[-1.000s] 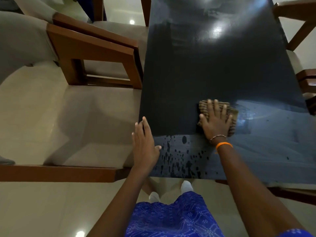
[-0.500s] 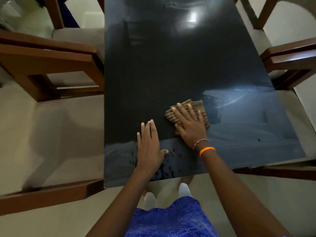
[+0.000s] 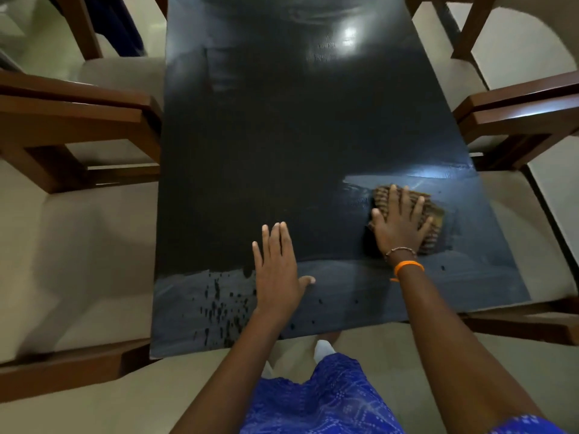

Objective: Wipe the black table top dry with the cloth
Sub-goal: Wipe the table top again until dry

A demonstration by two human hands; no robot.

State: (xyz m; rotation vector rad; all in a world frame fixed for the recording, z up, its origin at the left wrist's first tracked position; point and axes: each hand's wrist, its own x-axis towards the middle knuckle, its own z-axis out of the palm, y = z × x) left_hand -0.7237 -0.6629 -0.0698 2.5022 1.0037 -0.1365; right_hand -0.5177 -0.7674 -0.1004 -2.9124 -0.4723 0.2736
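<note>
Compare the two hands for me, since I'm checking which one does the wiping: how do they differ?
The right hand presses the cloth; the left hand lies on the bare table top. The right wrist has an orange band and a bead bracelet; the left wrist is bare. The right hand is further along the table. Both are flat, with straight fingers.

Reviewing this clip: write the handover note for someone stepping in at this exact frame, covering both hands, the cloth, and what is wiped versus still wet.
Right hand: flat, fingers spread, pressing the cloth on the table top, near its right edge.
Left hand: open, flat on the table near the front edge, holding nothing.
Done: the middle of the top looks matte with no drops showing.
Left: dark droplets lie along the front strip, mostly front left; a wet sheen surrounds the cloth on the right. The far end shows glare, so I cannot tell whether it is dry.
</note>
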